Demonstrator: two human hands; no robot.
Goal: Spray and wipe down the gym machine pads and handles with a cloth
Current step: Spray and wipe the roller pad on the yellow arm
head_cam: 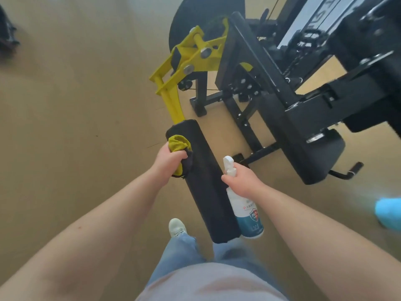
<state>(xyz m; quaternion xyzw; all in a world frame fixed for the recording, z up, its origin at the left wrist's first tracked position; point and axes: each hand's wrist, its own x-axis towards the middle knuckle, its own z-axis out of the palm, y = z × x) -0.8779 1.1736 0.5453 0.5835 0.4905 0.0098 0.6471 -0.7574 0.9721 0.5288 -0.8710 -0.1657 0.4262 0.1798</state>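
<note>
One cloth (178,144), bunched in the left grip (169,162), touches the pad (206,192).

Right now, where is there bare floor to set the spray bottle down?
Widest free patch: floor left of the long pad and yellow arm. A narrower strip lies between the seat pad and the blue object. Crowded: right of the long pad, among the black frame legs.

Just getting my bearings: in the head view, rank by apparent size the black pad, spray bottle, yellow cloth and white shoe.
1. black pad, largest
2. spray bottle
3. yellow cloth and white shoe look alike; the cloth is bunched in the left hand, so no ranking.
</note>
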